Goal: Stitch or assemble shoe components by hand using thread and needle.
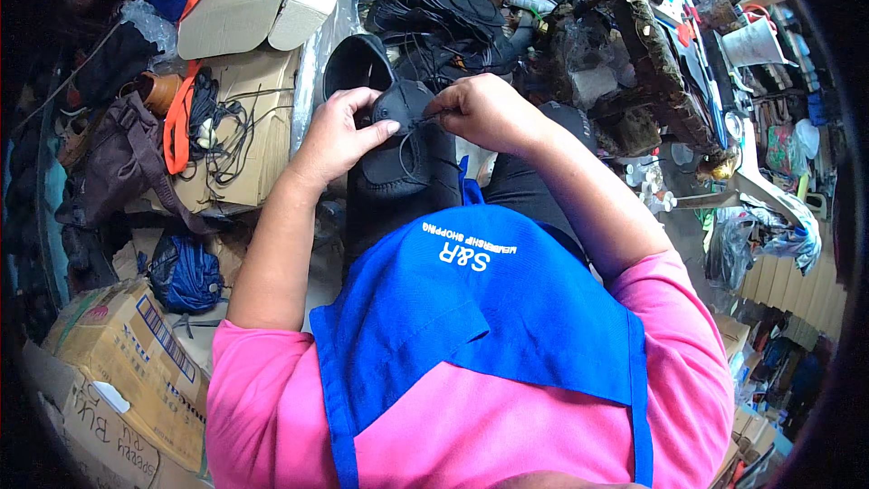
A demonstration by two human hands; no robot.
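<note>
A black lace-up shoe (395, 172) rests on my lap over dark trousers, its rounded, stitched toe toward me and its foot opening at the far end. My left hand (339, 134) is closed on the shoe's left side, the thumb lying across the upper by a small eyelet. At the shoe's right side, my right hand (493, 113) pinches a thin black lace (428, 117) between thumb and forefinger. The lace's far end is hidden by the fingers. A blue apron (543, 308) covers my front below the shoe.
Flattened cardboard (249, 113) with tangled black cords (226, 136) lies at left, beside a dark brown bag (122, 158). Cardboard boxes (145, 362) stand lower left. Coiled black material (444, 14) lies beyond the shoe. A worn wooden frame (647, 45) and cluttered shelves stand at right.
</note>
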